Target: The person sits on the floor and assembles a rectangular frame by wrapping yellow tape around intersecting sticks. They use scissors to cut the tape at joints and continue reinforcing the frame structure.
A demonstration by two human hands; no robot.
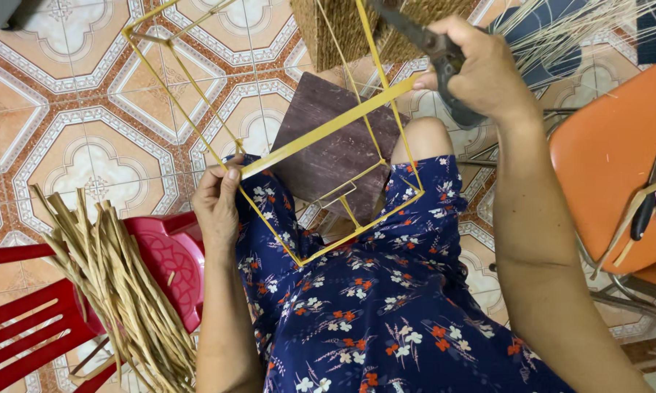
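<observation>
A yellow wire frame (pixel 197 131), box-shaped, rests tilted across my lap. A flat yellow strip (pixel 328 127) runs between my two hands. My left hand (pixel 217 200) pinches the strip's lower end against the frame at my left knee. My right hand (pixel 481 69) is closed on dark metal pliers (pixel 433 47), whose jaws meet the strip's upper end. A dark purple board (pixel 328 156) lies on the tiled floor under the frame.
A bundle of dried twisted fibre strands (pixel 117 284) lies on a red plastic stool (pixel 171 258) at my left. An orange chair (pixel 612 145) at my right carries a dark tool (pixel 652 182). A woven basket (pixel 342 29) and loose straw (pixel 568 29) sit ahead.
</observation>
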